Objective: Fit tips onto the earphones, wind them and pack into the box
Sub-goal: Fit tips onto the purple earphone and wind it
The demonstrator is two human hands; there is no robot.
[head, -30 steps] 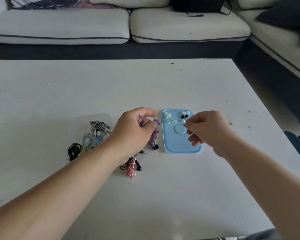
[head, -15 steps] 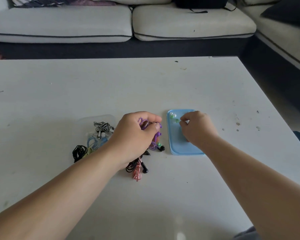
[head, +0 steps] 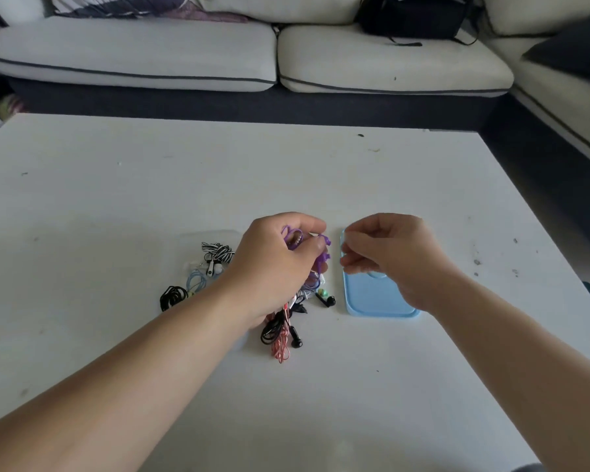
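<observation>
Rising from over the table [head: 184,182] and its blue tray [head: 372,301], the right hand [head: 389,257] has come beside the left hand [head: 273,267], which clenches the purple earphones [head: 325,257] steady for fitting; whether those pinched right fingertips [head: 345,267] carry a tip, I cannot tell

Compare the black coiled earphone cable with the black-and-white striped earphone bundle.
The black coiled earphone cable is plain; the black-and-white striped earphone bundle is banded. The black one lies nearer the camera, further left; the striped one sits farther back. Both are wound into small bundles.
</observation>
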